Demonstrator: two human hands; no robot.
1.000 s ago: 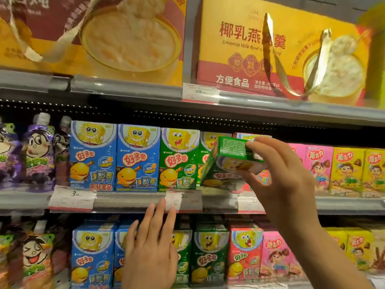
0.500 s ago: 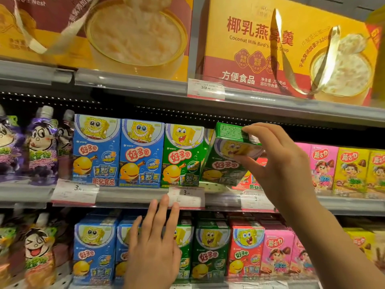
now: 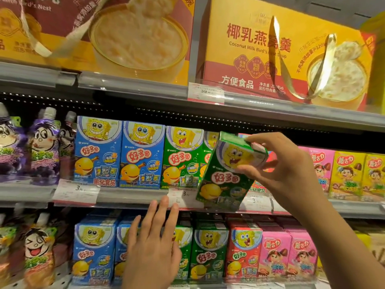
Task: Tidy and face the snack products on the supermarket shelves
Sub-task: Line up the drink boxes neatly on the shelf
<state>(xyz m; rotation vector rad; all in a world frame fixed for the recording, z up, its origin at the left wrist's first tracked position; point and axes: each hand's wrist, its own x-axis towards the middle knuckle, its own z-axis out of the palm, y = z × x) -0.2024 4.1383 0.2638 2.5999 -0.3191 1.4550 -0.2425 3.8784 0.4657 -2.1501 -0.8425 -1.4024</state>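
Green snack boxes (image 3: 184, 156) on the middle shelf (image 3: 133, 197) set the line to match. Right hand (image 3: 285, 170) pinches the tilted green box (image 3: 228, 174) by its top, so stand it upright, face forward, flush beside them. Left hand (image 3: 154, 247) hovers open-fingered below.

At centre right of the frame our right hand (image 3: 285, 170) pinches the top of a green snack box (image 3: 227, 176), tilted in front of the middle shelf (image 3: 133, 197). Our left hand (image 3: 154, 247), fingers (image 3: 162, 211) straight, sits at lower centre before the blue boxes (image 3: 93, 249) and green boxes (image 3: 208, 253) on the shelf below.
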